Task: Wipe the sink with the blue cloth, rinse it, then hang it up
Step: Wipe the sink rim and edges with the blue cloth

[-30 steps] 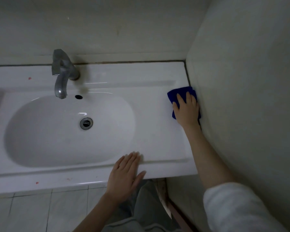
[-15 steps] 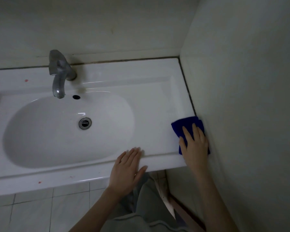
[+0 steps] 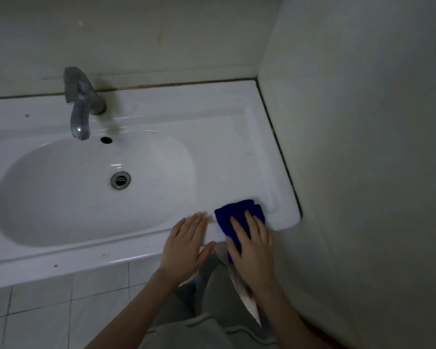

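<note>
A folded blue cloth (image 3: 234, 214) lies on the front right corner of the white sink (image 3: 237, 152), partly over its front edge. My right hand (image 3: 252, 245) presses flat on the cloth with straight fingers. My left hand (image 3: 185, 244) rests flat on the sink's front rim just left of the cloth, fingers straight, holding nothing. The oval basin has a metal drain (image 3: 120, 180) and an overflow hole (image 3: 106, 140).
A grey metal tap (image 3: 79, 107) stands at the back left of the sink, spout over the basin. A wall (image 3: 363, 147) runs close along the sink's right side. Small red specks dot the rim. A tiled floor (image 3: 61, 311) lies below.
My right hand slid the blue cloth from the back right of the sink ledge along the wall to the front right corner, then left toward my left hand, which stayed on the rim.
</note>
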